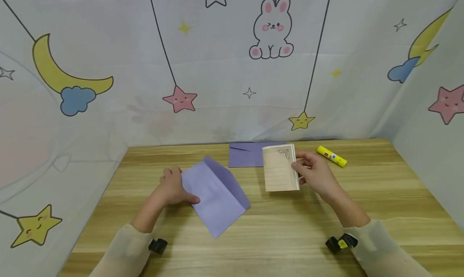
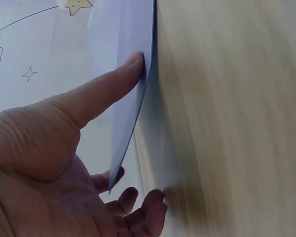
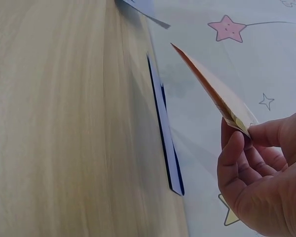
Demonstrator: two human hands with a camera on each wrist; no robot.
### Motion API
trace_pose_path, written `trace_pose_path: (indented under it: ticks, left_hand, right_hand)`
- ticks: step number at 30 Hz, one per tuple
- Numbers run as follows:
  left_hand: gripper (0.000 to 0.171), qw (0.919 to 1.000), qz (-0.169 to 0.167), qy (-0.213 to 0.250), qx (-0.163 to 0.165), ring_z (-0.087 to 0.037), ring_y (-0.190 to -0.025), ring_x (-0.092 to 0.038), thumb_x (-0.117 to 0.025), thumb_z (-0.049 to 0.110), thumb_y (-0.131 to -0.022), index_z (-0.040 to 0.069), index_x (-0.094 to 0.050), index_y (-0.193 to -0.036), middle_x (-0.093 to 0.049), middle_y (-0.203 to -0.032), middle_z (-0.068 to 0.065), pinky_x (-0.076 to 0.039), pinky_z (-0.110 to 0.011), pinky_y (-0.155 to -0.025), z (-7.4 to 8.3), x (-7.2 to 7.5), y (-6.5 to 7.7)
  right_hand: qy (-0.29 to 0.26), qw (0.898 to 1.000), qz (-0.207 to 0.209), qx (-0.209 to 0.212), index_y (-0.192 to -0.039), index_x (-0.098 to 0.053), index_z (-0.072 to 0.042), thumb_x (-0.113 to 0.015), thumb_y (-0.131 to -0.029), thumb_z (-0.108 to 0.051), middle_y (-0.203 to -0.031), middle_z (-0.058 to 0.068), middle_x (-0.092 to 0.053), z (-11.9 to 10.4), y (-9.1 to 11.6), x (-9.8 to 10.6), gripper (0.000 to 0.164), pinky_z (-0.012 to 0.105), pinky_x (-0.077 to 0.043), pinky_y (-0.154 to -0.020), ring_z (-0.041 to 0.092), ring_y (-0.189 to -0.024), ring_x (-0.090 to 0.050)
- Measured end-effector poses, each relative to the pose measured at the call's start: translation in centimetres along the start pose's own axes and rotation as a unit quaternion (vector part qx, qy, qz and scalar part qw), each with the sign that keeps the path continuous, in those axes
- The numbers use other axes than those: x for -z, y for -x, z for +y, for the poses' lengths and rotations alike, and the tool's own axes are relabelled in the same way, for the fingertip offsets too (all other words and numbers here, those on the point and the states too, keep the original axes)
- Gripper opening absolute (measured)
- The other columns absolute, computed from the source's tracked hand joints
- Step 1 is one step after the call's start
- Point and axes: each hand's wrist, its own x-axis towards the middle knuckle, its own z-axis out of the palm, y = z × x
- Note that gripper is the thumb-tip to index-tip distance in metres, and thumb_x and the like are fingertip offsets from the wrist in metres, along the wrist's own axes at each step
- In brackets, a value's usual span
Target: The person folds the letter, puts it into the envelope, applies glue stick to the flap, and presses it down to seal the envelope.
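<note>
On the left, a light purple envelope (image 1: pixel 216 196) is tilted, its pointed flap (image 1: pixel 232 185) opened out to the upper right. My left hand (image 1: pixel 175 188) holds its left edge. The left wrist view shows the thumb (image 2: pixel 113 86) on one face and fingers partly hidden behind the edge. My right hand (image 1: pixel 314 173) pinches the right edge of a small stack of cream lined note paper (image 1: pixel 280 170) with a scroll ornament in one corner. In the right wrist view the paper (image 3: pixel 214 94) stands clear of the table, seen nearly edge-on.
Behind the note paper a second purple envelope (image 1: pixel 244 156) lies near the table's back edge, partly covered from view. A yellow glue stick (image 1: pixel 331 156) lies at the back right. A patterned white cloth (image 1: pixel 217 67) encloses the wooden table (image 1: pixel 282 236) at the back and sides.
</note>
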Motion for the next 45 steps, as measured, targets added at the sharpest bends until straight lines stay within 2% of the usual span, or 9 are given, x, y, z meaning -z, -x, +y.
trace_pose_path:
  ticks: [6, 12, 17, 22, 25, 31, 34, 42, 45]
  left_hand:
    - [0.109, 0.99, 0.03, 0.138, -0.008, -0.049, -0.12, -0.053, -0.098, 0.02, -0.077, -0.008, -0.023, -0.151, -0.035, -0.138, -0.037, -0.053, -0.058, -0.099, 0.8, 0.5, 0.2]
    - [0.104, 0.9558, 0.023, 0.293, -0.015, -0.039, -0.097, -0.071, -0.087, -0.007, -0.084, 0.002, -0.016, -0.159, -0.046, -0.14, -0.036, -0.065, -0.045, -0.073, 1.7, 0.6, 0.1]
    - [0.105, 0.9312, 0.03, 0.361, -0.038, -0.032, -0.087, -0.074, -0.082, -0.008, -0.087, 0.01, -0.015, -0.166, -0.059, -0.13, -0.036, -0.065, -0.045, -0.072, 2.4, 0.5, 0.1]
    - [0.118, 0.9074, 0.045, 0.413, -0.064, -0.028, -0.081, -0.076, -0.08, -0.013, -0.088, 0.02, -0.005, -0.172, -0.071, -0.114, -0.033, -0.065, -0.044, -0.07, 3.3, -0.1, -0.5]
    - [0.117, 0.8989, 0.049, 0.43, -0.068, -0.026, -0.079, -0.077, -0.079, -0.013, -0.089, 0.02, -0.003, -0.172, -0.074, -0.109, -0.03, -0.065, -0.044, -0.07, 3.9, -0.7, -0.8]
    - [0.071, 0.8871, 0.03, 0.455, -0.074, -0.025, -0.083, -0.076, -0.072, -0.011, -0.095, 0.001, -0.04, -0.158, -0.075, -0.11, -0.025, -0.065, -0.049, -0.077, 5.2, -1.9, -1.2]
    - [0.054, 0.8772, 0.013, 0.474, -0.078, -0.025, -0.085, -0.075, -0.067, -0.012, -0.098, -0.003, -0.05, -0.148, -0.075, -0.11, -0.023, -0.064, -0.052, -0.081, 5.8, -2.3, -1.3]
    - [0.051, 0.8551, -0.006, 0.512, -0.083, -0.022, -0.085, -0.074, -0.06, -0.015, -0.101, -0.004, -0.047, -0.148, -0.075, -0.108, -0.02, -0.065, -0.047, -0.08, 6.7, -2.8, -1.6]
    - [0.054, 0.8492, -0.009, 0.522, -0.079, -0.021, -0.086, -0.075, -0.062, -0.014, -0.1, -0.004, -0.045, -0.151, -0.075, -0.109, -0.02, -0.065, -0.043, -0.077, 7.0, -2.7, -1.6]
  right_hand:
    - [-0.02, 1.0, -0.001, -0.009, -0.143, -0.057, 0.004, -0.062, -0.109, -0.015, -0.111, 0.021, -0.069, -0.1, 0.0, 0.1, 0.039, 0.033, -0.062, -0.067, 0.021, -0.085, -0.068]
    - [-0.034, 0.999, -0.002, -0.008, -0.144, -0.057, 0.001, -0.062, -0.11, -0.017, -0.113, 0.021, -0.069, -0.3, 0.0, -0.1, 0.039, 0.036, -0.064, -0.07, 0.025, -0.087, -0.069]
    - [-0.042, 0.999, -0.008, 0.016, -0.141, -0.059, -0.003, -0.063, -0.109, -0.017, -0.114, 0.022, -0.073, -0.7, 0.1, -0.6, 0.035, 0.044, -0.065, -0.071, 0.03, -0.087, -0.073]
    - [-0.03, 0.998, -0.019, 0.046, -0.139, -0.06, -0.004, -0.064, -0.109, -0.016, -0.112, 0.021, -0.074, -1.4, -0.2, -1.3, 0.032, 0.045, -0.065, -0.069, 0.029, -0.086, -0.073]
    - [-0.029, 0.997, -0.022, 0.061, -0.139, -0.06, -0.003, -0.064, -0.109, -0.016, -0.11, 0.021, -0.075, -1.7, -0.5, -1.6, 0.032, 0.047, -0.065, -0.07, 0.029, -0.086, -0.073]
    - [-0.01, 0.996, -0.023, 0.082, -0.137, -0.06, -0.003, -0.063, -0.109, -0.013, -0.108, 0.021, -0.074, -2.1, -1.2, -2.1, 0.03, 0.055, -0.064, -0.071, 0.032, -0.087, -0.073]
    - [0.013, 0.996, -0.008, 0.085, -0.135, -0.06, -0.003, -0.062, -0.109, -0.013, -0.108, 0.021, -0.073, -2.2, -1.6, -2.2, 0.028, 0.055, -0.064, -0.071, 0.031, -0.087, -0.073]
    - [0.078, 0.992, 0.024, 0.097, -0.13, -0.064, -0.002, -0.064, -0.107, -0.008, -0.103, 0.018, -0.072, -2.2, -1.8, -2.6, 0.024, 0.047, -0.064, -0.064, 0.026, -0.08, -0.071]
    - [0.128, 0.981, 0.06, 0.131, -0.129, -0.067, -0.003, -0.065, -0.106, -0.008, -0.102, 0.014, -0.073, -2.4, -1.7, -2.9, 0.023, 0.04, -0.063, -0.064, 0.025, -0.082, -0.07]
